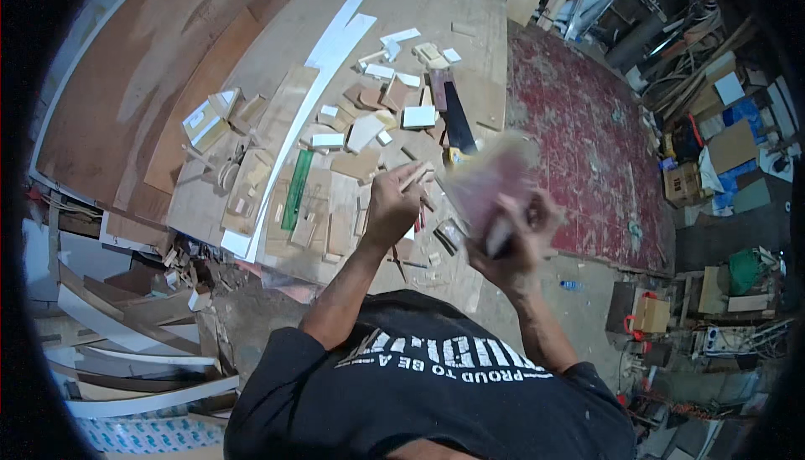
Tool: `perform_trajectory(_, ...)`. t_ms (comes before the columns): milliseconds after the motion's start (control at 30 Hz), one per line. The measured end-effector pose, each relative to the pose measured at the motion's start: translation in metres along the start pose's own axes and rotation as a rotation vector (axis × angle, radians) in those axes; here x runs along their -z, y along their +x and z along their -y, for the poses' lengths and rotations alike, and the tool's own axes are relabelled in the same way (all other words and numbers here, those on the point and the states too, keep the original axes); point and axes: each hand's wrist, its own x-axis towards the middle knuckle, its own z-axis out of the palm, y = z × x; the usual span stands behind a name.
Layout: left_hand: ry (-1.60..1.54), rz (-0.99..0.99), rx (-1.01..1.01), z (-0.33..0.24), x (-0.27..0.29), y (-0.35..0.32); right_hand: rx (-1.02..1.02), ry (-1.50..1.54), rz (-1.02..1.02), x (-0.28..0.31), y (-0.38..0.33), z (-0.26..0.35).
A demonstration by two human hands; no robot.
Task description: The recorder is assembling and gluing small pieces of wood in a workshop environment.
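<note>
Over the near part of the work table [478, 20], my left hand [394, 211] is closed on a small pale wood strip [414, 176], pinched at the fingertips. My right hand [516, 246] grips a flat, reddish-brown piece [493, 179] with a pale upper edge; motion smears it and its kind is unclear. Beyond that piece lies a long black strip [458, 112] with a yellow part at its near end. Small wood offcuts [366, 133] and a white block [418, 117] are scattered past my left hand. A green ruler-like strip [297, 190] lies to the left.
A long white strip [306, 103] crosses the table's left side. Small wooden assemblies [210, 120] stand near the left edge. On the right is a worn red floor panel [579, 158], with boxes [686, 185] and clutter beyond. Curved boards [151, 397] pile up at lower left.
</note>
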Motion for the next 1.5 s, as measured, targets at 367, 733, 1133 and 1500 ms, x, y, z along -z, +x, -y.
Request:
perform_trajectory(367, -0.284, 0.003, -0.102, 0.033, -0.005, 0.002, -0.119, 0.027, 0.162, -0.023, -0.006, -0.019)
perform_trajectory(733, -0.342, 0.007, -0.066, 0.024, -0.002, 0.003, -0.022, 0.077, -0.097, -0.012, 0.009, -0.002)
perform_trajectory(1133, 0.189, -0.108, -0.423, 0.050, -0.001, 0.012, -0.091, -0.067, 0.196, -0.030, 0.018, -0.026)
perform_trajectory(1500, -0.189, 0.023, 0.022, 0.013, 0.001, 0.006, 0.057, 0.276, -0.235, -0.017, 0.016, -0.004)
